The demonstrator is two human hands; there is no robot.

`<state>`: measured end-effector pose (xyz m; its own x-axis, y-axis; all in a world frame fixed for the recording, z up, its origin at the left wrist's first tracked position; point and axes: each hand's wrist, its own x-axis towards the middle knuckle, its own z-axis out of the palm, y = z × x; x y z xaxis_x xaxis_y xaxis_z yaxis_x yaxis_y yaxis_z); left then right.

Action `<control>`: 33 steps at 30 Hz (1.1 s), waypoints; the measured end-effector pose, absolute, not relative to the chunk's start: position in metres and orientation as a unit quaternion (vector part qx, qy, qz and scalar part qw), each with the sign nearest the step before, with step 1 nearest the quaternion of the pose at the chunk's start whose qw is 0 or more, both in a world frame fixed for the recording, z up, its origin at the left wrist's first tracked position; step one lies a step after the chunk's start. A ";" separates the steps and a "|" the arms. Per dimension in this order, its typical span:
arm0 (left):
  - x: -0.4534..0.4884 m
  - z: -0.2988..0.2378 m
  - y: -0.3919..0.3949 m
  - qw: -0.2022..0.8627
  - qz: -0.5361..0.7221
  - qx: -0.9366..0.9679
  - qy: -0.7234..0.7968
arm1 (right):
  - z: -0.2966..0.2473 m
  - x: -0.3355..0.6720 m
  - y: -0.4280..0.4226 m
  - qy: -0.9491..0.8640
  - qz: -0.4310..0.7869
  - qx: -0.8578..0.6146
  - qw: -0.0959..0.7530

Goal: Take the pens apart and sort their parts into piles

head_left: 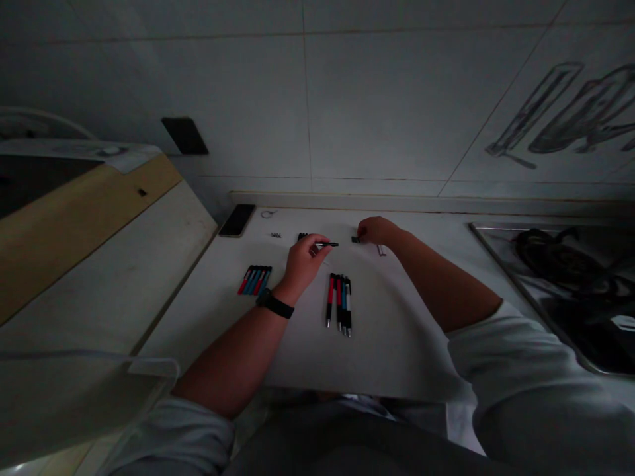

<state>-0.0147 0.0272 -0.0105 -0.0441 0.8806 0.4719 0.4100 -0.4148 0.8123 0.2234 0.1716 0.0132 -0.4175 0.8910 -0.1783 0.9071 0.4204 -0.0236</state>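
My left hand (303, 261), a dark band on its wrist, pinches a thin black pen part (328, 244) above the white counter. My right hand (377, 230) reaches down with bent fingers at a small group of dark pieces (355, 239); whether it grips one is hidden. Beside it lie thin pinkish-grey sticks (381, 250). Assembled pens (344, 304) in red, blue and white lie in front of my hands, silver tips toward me. Red and blue pen barrels (254, 280) form a row at the left. Behind my left hand, some black pieces (302, 236) are partly covered.
Small silvery pieces (276, 235) and a thin ring (268, 213) lie at the back left, near a dark phone (238, 220). A gas stove (560, 277) borders the counter on the right. A large white box-like unit (169, 244) stands at the left. A tiled wall (377, 106) closes the back.
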 end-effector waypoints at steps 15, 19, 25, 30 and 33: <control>-0.018 -0.010 0.029 0.223 0.536 0.642 0.500 | 0.017 0.224 0.162 0.829 -0.054 0.555 0.035; -0.019 -0.008 0.032 0.227 0.569 0.599 0.516 | 0.023 0.210 0.140 0.845 -0.062 0.531 -0.029; -0.024 -0.013 0.043 0.256 0.627 0.523 0.517 | 0.025 0.160 0.090 0.891 -0.111 0.440 0.013; -0.029 -0.019 0.048 0.271 0.642 0.501 0.513 | 0.023 0.136 0.070 0.880 -0.093 0.464 0.044; -0.028 -0.019 0.047 0.268 0.643 0.506 0.510 | 0.023 0.137 0.067 0.882 -0.082 0.461 0.043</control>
